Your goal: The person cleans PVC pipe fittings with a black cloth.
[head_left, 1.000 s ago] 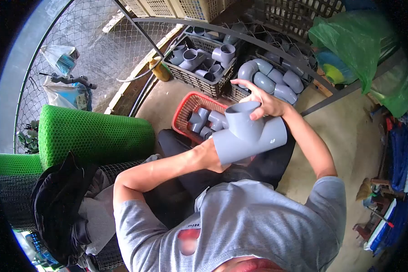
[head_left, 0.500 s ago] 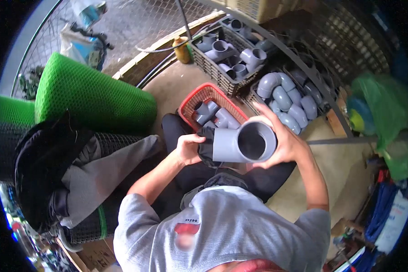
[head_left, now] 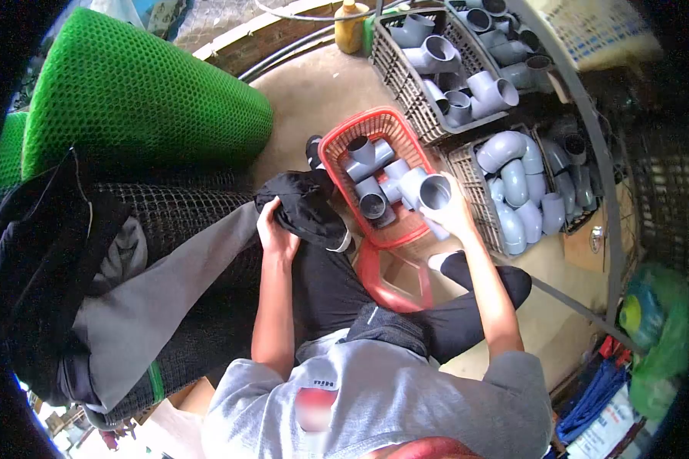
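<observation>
My right hand [head_left: 458, 212] is closed on a grey pipe tee [head_left: 413, 183], whose round opening faces up toward me. It holds the tee at the right side of a red plastic basket [head_left: 331, 158]. Several more grey pipe tees [head_left: 370, 157] lie in that basket. On the left, my left hand [head_left: 278, 233] grips a bunched black cloth [head_left: 302, 206] above my knee. The fingers of that hand are partly hidden by the cloth.
A black crate of larger grey tees [head_left: 406, 99] stands beyond the basket. Right of it, another crate holds glossy grey bends [head_left: 517, 180]. A roll of green mesh [head_left: 153, 92] lies at left, near a grey and black garment [head_left: 153, 306]. A red stool [head_left: 375, 279] is between my legs.
The tee has moved away from my body to the basket in my right hand. My left hand and the black cloth have come off the tee and shifted left. The view has shifted.
</observation>
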A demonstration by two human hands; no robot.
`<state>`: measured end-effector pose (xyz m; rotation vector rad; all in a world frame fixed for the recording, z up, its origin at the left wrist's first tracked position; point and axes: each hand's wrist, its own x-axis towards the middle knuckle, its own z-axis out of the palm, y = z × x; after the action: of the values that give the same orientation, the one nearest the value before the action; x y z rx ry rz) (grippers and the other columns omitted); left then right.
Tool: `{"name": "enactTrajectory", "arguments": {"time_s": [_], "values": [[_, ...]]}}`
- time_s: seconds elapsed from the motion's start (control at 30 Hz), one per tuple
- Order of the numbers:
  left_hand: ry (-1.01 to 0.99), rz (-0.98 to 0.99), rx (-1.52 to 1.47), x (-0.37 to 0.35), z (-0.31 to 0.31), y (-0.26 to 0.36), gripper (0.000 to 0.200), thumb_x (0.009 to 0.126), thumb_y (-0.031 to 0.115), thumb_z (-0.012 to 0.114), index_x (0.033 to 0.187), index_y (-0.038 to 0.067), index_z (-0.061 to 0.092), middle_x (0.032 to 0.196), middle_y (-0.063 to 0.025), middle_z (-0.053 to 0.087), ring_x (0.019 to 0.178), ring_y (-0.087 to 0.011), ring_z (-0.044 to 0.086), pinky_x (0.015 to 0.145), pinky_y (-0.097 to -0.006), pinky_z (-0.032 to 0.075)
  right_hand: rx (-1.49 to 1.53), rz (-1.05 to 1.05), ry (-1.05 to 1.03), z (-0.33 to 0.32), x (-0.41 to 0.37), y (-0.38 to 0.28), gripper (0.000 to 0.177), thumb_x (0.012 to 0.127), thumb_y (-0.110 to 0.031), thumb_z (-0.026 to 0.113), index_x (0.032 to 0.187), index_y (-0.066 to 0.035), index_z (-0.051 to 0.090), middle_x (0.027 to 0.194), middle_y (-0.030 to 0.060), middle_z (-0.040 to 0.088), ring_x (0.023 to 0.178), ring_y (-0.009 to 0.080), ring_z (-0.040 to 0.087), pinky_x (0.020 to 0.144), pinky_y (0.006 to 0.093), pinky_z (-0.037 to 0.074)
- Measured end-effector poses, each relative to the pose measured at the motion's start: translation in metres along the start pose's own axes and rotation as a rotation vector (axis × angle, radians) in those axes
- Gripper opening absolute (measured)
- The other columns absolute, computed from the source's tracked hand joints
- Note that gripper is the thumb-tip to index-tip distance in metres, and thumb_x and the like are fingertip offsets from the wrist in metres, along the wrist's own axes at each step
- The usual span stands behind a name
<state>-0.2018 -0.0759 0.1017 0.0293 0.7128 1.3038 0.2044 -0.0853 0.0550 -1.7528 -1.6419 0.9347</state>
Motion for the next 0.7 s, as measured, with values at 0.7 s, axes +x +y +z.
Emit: {"name": "enactTrajectory", "arguments": {"time_s": [0.7], "values": [[0.132,-0.032,-0.060,0.002,-0.018,0.018,0.045,0.096,0.024,0.051,0.134,0.000,0.059,0.135,-0.0168,0.065,0.123,-0.0359,0.062,0.108,-0.0535,0.048,-0.230,0.325,-0.204,0.259,0.159,0.042,0.122,0.063,-0.038,0.096,0.155,-0.003,0.024,0.150,0.0236,0.040,0.139,0.0422,0.044,0.114,0.0536,0.040]]}}
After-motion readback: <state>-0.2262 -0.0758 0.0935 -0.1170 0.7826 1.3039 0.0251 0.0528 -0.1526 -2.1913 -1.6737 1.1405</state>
